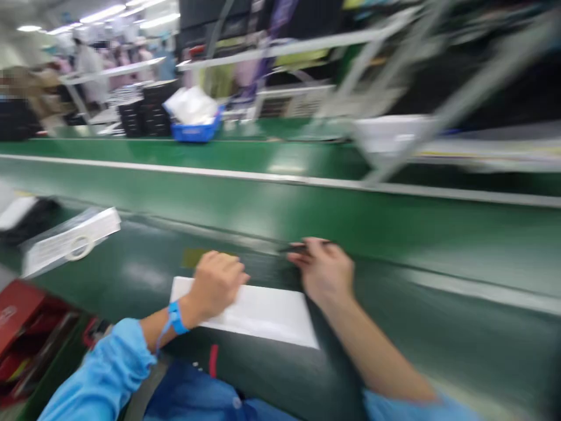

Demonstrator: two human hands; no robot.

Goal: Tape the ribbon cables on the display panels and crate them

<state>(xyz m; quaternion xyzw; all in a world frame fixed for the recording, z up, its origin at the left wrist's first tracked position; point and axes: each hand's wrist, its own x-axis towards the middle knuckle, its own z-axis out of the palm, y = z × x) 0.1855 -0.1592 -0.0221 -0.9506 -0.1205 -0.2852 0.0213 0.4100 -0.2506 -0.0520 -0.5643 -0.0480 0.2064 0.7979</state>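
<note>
A flat white rectangular sheet (pixel 276 313) lies on the dark green worktop in front of me. Over its left part is my left hand (pixel 219 283), fingers curled closed; whatever they may grip is hidden. A blue wrist strap (pixel 176 317) circles that wrist. Beyond the sheet's right end, my right hand (pixel 326 269) pinches a small, thin dark object (pixel 299 248), too blurred to name. A yellowish patch (pixel 193 257) shows on the worktop just behind my left hand.
To the left lie a white strip in clear plastic (pixel 56 245) and a tape ring (pixel 80 248). A red case (pixel 21 333) sits at lower left. Behind the green conveyor belt (pixel 245 202), a blue bin (pixel 197 130) holds white material. Slanted metal rails (pixel 464 93) stand at right.
</note>
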